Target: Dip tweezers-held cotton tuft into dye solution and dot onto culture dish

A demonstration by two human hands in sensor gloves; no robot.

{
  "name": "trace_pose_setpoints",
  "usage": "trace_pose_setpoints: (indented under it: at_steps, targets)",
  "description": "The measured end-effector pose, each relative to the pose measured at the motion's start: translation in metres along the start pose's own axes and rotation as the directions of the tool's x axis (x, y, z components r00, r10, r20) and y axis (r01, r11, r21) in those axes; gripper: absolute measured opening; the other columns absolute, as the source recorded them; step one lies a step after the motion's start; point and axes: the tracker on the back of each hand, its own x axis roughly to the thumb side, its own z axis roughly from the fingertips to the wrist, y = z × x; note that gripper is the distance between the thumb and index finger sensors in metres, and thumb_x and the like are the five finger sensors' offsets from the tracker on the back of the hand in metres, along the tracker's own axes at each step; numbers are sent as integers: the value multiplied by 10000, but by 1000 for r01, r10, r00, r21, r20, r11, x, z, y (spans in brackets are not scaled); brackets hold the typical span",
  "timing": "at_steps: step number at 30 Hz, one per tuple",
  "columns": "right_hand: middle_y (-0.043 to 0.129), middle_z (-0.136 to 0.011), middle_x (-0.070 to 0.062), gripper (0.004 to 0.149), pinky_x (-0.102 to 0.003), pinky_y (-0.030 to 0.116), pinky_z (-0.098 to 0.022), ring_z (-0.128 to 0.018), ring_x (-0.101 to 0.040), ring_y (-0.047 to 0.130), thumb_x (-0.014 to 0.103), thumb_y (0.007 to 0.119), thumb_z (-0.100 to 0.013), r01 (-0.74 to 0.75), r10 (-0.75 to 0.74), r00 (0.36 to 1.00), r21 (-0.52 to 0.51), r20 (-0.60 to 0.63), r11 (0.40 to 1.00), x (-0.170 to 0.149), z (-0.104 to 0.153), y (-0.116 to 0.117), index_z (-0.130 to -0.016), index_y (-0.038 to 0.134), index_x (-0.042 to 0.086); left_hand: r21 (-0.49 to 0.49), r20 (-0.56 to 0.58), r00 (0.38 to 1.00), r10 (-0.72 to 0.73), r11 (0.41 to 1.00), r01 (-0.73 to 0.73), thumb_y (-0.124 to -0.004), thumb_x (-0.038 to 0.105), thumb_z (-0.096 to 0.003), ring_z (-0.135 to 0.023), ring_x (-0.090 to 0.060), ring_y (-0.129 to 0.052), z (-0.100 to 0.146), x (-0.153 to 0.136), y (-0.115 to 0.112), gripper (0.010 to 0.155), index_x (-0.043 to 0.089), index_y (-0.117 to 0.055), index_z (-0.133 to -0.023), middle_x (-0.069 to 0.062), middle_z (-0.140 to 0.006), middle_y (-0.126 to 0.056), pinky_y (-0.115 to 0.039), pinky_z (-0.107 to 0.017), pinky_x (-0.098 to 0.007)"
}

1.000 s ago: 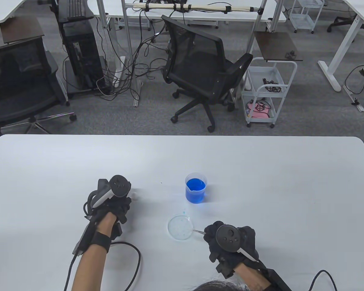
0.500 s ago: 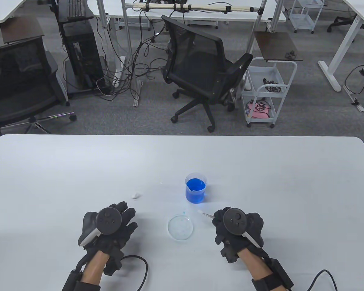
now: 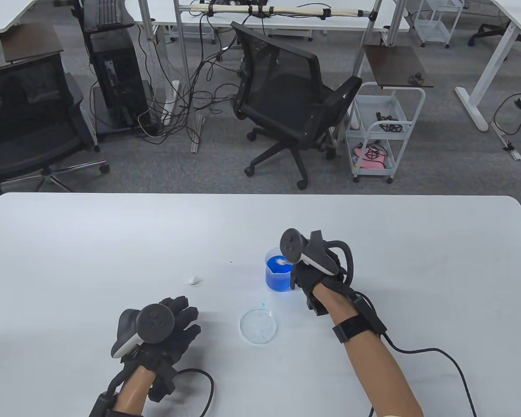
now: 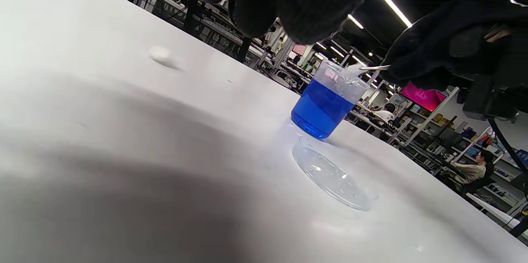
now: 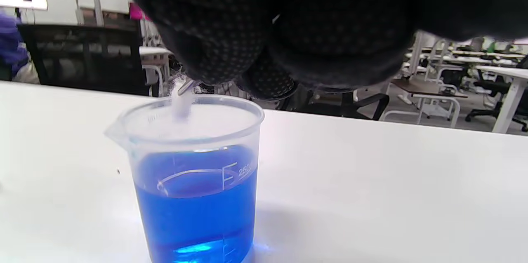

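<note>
Dip step here: right hand grip pinches tweezers, cotton tuft just below at the beaker mouth, next lower into dye.

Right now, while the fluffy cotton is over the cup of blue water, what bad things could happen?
1. The right hand hangs close beside the beaker of blue dye. A bump might tip it, and the left hand isn't steadying it.
2. The cotton tuft sits at the very tip of the tweezers. It could slip off into the dye.
3. Once soaked, it may drip on the table before reaching the culture dish.
</note>
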Motion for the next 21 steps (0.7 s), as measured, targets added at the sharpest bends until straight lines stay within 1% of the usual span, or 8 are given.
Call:
trace_pose_setpoints:
  at_steps: [2, 4, 7, 10, 13, 16, 18, 21]
  targets:
    - [1017, -571, -241, 398, -352, 911, -119, -227, -189, 1006, 262, 931, -256, -70, 69, 997, 53, 19, 996, 9, -6, 5, -532, 1068, 10, -1, -2, 1000, 2, 1000, -2, -788, 318, -594, -1013, -583, -374, 0, -1, 0, 524, 67, -685, -1042, -293, -1173, -498, -319, -666, -748]
    - [1018, -571, -241, 398, -353, 910, -121, -229, -189, 1005, 262, 932, -255, -103, 101, 995, 75, 26, 992, 14, -8, 8, -532, 1069, 10, -3, 0, 1000, 1, 1000, -1, -787, 319, -594, -1013, -585, -374, 0, 0, 0, 525, 65, -686, -1042, -294, -1173, -499, -319, -665, -749]
    - [1018, -571, -243, 400, -354, 910, -121, -228, -190, 1005, 263, 931, -256, -121, 118, 992, 87, 37, 989, 19, -9, 12, -534, 1068, 9, -7, 0, 1000, -4, 1000, 4, -786, 320, -595, -1013, -584, -377, -1, 1, 0, 523, 66, -686, -1041, -294, -1172, -503, -322, -666, -748]
    - [1018, -569, -243, 399, -353, 910, -120, -227, -189, 1005, 263, 932, -255, -129, 126, 991, 76, 36, 989, 20, -8, 12, -532, 1068, 9, -8, 1, 1000, -12, 1000, 12, -786, 319, -595, -1012, -585, -378, -1, 2, -1, 522, 65, -688, -1040, -294, -1171, -507, -324, -666, -747]
    - [1020, -568, -240, 400, -350, 911, -118, -226, -186, 1006, 266, 931, -255, -114, 112, 993, 56, 31, 992, 18, -5, 11, -531, 1068, 11, -11, 2, 1000, -13, 1000, 13, -785, 319, -595, -1013, -584, -379, -1, 3, -2, 523, 65, -686, -1041, -294, -1171, -507, -324, -665, -748]
    - [1022, -564, -237, 400, -347, 912, -114, -221, -184, 1006, 268, 930, -253, -73, 73, 997, -2, 24, 997, 13, 2, 4, -529, 1068, 15, -16, 0, 1000, -11, 1000, 11, -784, 318, -595, -1013, -583, -378, -1, 3, -3, 521, 65, -687, -1041, -294, -1171, -507, -324, -667, -747]
    - [1024, -559, -237, 398, -347, 912, -110, -218, -183, 1006, 268, 931, -252, -38, 39, 999, -51, 21, 998, 10, 8, -4, -525, 1070, 14, -19, -2, 1000, -13, 1000, 13, -783, 318, -595, -1013, -584, -377, -1, 4, -4, 521, 65, -687, -1041, -295, -1171, -506, -323, -667, -747]
    - [1024, -557, -239, 397, -345, 912, -106, -215, -182, 1006, 268, 931, -252, 30, -26, 999, -117, 34, 993, 5, 26, -20, -523, 1071, 14, -24, -2, 1000, -17, 1000, 17, -782, 318, -596, -1013, -584, -378, -1, 4, -4, 522, 66, -685, -1042, -294, -1171, -506, -324, -666, -747]
